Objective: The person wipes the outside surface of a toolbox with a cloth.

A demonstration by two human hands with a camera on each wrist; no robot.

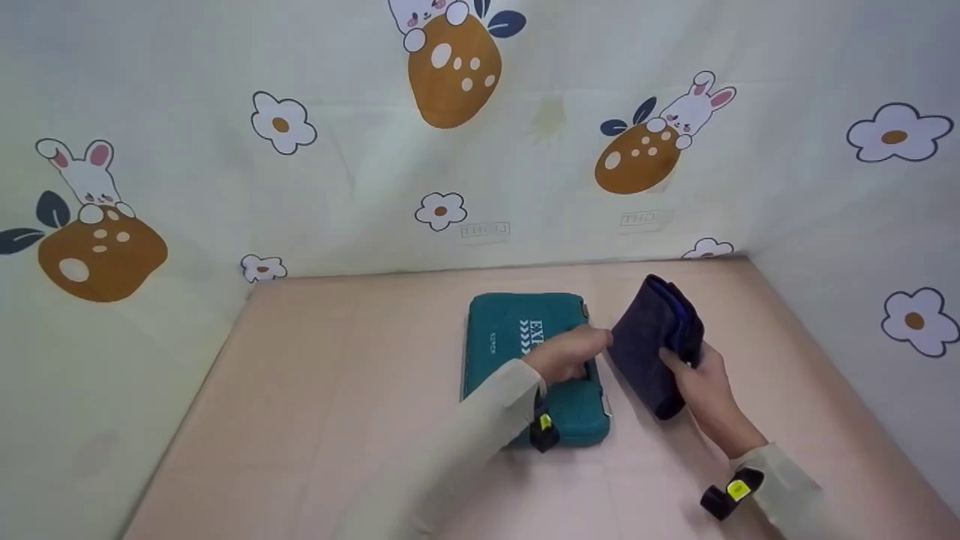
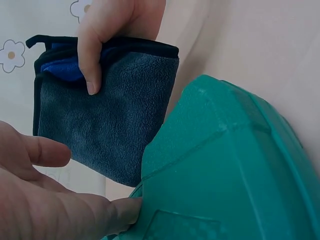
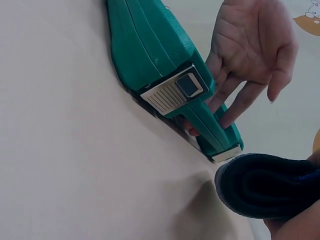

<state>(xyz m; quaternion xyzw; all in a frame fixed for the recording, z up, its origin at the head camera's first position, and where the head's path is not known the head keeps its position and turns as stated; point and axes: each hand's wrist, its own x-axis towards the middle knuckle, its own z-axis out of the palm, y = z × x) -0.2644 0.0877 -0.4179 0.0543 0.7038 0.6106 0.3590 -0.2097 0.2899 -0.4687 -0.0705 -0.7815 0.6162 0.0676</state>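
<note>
A green hard case (image 1: 499,352) with white lettering lies on the table, its handle (image 3: 207,125) facing right. My left hand (image 1: 570,352) is at that handle; in the right wrist view its fingers (image 3: 235,97) hook round it, with fingertips showing in the handle opening and the thumb held apart. To the right of the case, my right hand (image 1: 705,386) grips a folded dark cloth (image 1: 649,349) with bright blue inner folds. The thumb of that hand lies across the cloth (image 2: 110,110) in the left wrist view. The cloth is held raised beside the case.
The pale pink tabletop (image 1: 360,375) extends around the case. Behind and at both sides stand light wall coverings (image 1: 360,172) printed with rabbits, orange fruit and flowers. The case's metal latch (image 3: 172,92) is on its handle side.
</note>
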